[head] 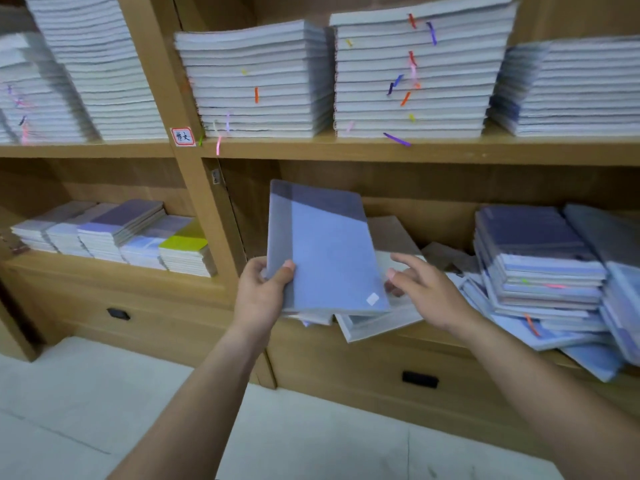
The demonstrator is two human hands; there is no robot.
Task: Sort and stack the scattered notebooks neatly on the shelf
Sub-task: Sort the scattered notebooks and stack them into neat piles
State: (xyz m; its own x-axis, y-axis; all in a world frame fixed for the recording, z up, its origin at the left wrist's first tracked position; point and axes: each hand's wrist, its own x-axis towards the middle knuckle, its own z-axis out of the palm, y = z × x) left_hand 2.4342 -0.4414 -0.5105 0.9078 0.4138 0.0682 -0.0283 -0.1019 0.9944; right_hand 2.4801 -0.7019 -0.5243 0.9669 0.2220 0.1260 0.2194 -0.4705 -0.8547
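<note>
The left hand is pinching the notebook (long axis pointing into the shelf). The right hand is hovering, fingers loose.

A single wide-angle camera rides on the person's head, facing forward and down at the wooden shelf from close by, the floor below.

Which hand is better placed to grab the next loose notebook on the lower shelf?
Right: the right hand is open by the scattered pale notebooks; the left hand grips the blue rectangular notebook.
</note>
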